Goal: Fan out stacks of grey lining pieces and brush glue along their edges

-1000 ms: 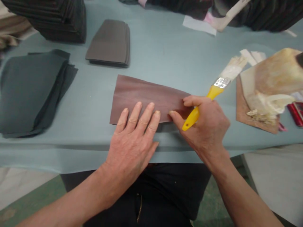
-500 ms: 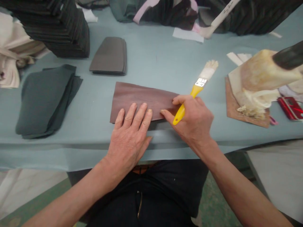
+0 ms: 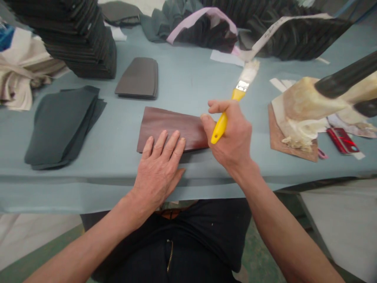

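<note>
A reddish-brown leather piece, wide at the left and tapering to the right, lies on the table in front of me. My left hand rests flat on its near edge with fingers spread. Over its right end is my right hand, closed around the yellow handle of a paintbrush. The brush's pale bristles point up and away from me. The thumb and forefinger are at the leather's right end, which they hide; whether they touch it I cannot tell.
Dark green pieces and a grey stack lie left, before a tall black stack. At right, a glue-crusted container stands on a brown board beside a red object. Bundled dark pieces line the back.
My right hand has moved a little left and away from me with the brush, its thumb and forefinger lifting off the leather's end. My left hand stays flat on the leather. The view has shifted slightly.
</note>
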`<state>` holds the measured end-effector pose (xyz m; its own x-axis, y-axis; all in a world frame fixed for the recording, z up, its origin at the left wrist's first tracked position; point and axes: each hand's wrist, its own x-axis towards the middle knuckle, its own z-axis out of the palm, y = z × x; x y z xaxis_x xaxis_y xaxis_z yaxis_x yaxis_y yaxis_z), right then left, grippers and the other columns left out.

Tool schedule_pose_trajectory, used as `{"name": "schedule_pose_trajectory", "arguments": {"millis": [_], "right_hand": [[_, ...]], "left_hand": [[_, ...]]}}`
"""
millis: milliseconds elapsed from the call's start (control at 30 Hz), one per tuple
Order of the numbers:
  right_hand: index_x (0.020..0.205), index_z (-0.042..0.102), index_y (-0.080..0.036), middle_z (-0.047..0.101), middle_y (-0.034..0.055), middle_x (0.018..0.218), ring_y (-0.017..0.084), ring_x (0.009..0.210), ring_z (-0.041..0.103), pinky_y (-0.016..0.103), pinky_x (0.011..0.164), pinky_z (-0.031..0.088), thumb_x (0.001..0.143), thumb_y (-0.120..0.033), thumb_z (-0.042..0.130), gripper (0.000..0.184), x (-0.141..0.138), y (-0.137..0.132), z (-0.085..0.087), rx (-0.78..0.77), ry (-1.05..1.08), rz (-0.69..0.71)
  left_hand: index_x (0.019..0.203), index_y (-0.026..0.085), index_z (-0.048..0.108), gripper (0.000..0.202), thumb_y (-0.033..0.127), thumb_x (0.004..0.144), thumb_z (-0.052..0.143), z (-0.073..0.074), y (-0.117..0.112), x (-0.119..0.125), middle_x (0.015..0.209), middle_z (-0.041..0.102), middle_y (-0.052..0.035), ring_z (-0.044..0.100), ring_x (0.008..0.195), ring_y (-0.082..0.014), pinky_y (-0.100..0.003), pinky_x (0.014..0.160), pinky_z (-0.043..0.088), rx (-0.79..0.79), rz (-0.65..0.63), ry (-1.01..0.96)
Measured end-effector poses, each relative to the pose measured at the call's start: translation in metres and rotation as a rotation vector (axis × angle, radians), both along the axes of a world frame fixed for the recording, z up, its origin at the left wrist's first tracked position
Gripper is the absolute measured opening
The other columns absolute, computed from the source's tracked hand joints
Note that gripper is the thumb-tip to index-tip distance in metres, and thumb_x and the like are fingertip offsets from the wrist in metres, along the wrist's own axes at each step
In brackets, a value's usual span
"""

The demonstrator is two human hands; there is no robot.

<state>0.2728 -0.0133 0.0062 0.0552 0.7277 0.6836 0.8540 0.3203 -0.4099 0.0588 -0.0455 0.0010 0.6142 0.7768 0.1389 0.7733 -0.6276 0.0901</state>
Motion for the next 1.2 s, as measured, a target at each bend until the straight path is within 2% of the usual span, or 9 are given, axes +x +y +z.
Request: {"name": "schedule_pose_trajectory", "arguments": {"millis": [167,300,500,633,800,967,1067,1200], "right_hand": [[0.116,0.055,-0.023,0.073,0.0079,0.119,0.023,0.105,0.07,0.039,0.094,0.055,0.109,-0.044,0.055,0.022,-0.018,0.025,-0.023,-0.078,0.019,0.029],[0.116,0.056,-0.022,0.071,0.0103,0.115,0.026,0.108,0.065,0.042,0.099,0.052,0.11,-0.045,0.053,0.024,-0.024,0.028,-0.034,-0.179,-0.024,0.016],[0.118,0.057,-0.02,0.07,0.0124,0.115,0.029,0.109,0.064,0.045,0.1,0.049,0.111,-0.047,0.049,0.029,-0.025,0.026,-0.034,-0.225,-0.044,-0.002],[0.12,0.059,-0.019,0.07,0.0123,0.113,0.029,0.105,0.064,0.045,0.098,0.049,0.111,-0.048,0.048,0.033,-0.023,0.028,-0.035,-0.244,-0.051,-0.001],[0.121,0.059,-0.018,0.069,0.0133,0.112,0.029,0.106,0.065,0.045,0.1,0.048,0.112,-0.052,0.044,0.038,-0.02,0.028,-0.035,-0.279,-0.052,0.03],[0.121,0.059,-0.018,0.07,0.0137,0.115,0.028,0.106,0.065,0.045,0.099,0.049,0.112,-0.056,0.038,0.044,-0.02,0.024,-0.029,-0.249,-0.075,0.01],[0.121,0.059,-0.019,0.071,0.0139,0.118,0.029,0.107,0.065,0.047,0.103,0.047,0.113,-0.058,0.038,0.045,-0.028,0.021,-0.02,-0.221,-0.09,-0.009],[0.126,0.058,-0.02,0.068,0.0144,0.131,0.028,0.121,0.064,0.046,0.108,0.046,0.113,-0.053,0.041,0.039,-0.051,0.022,-0.015,-0.205,-0.07,0.035]], "left_hand": [[0.166,0.012,0.048,0.075,0.032,0.098,0.072,-0.005,0.0,-0.003,0.174,0.042,-0.0191,0.041,0.162,-0.0459,-0.072,0.13,0.035,0.022,-0.015,-0.013],[0.166,0.012,0.048,0.073,0.031,0.099,0.07,-0.007,-0.001,-0.003,0.174,0.043,-0.0186,0.04,0.163,-0.0455,-0.073,0.13,0.034,0.015,-0.015,-0.023],[0.166,0.014,0.047,0.075,0.034,0.098,0.071,-0.002,0.0,-0.003,0.174,0.042,-0.0175,0.04,0.162,-0.0463,-0.073,0.13,0.032,-0.003,-0.019,-0.027],[0.168,0.009,0.044,0.076,0.038,0.101,0.068,0.002,0.005,-0.014,0.175,0.039,-0.0202,0.036,0.165,-0.0455,-0.07,0.132,0.033,-0.034,-0.012,0.011],[0.169,0.003,0.037,0.093,0.046,0.097,0.077,-0.006,0.01,-0.03,0.178,0.031,-0.0242,0.029,0.169,-0.041,-0.059,0.138,0.027,-0.038,0.058,0.007],[0.169,0.004,0.039,0.091,0.045,0.097,0.077,-0.012,0.009,-0.029,0.178,0.033,-0.0234,0.032,0.168,-0.0409,-0.058,0.138,0.028,0.007,0.051,-0.018],[0.168,0.003,0.04,0.089,0.042,0.097,0.078,-0.013,0.01,-0.027,0.177,0.035,-0.0238,0.034,0.167,-0.0419,-0.059,0.137,0.03,0.023,0.042,-0.027],[0.168,0.002,0.04,0.09,0.04,0.096,0.078,-0.014,0.009,-0.027,0.177,0.035,-0.0235,0.034,0.166,-0.0423,-0.06,0.137,0.031,0.021,0.049,-0.033]]}}
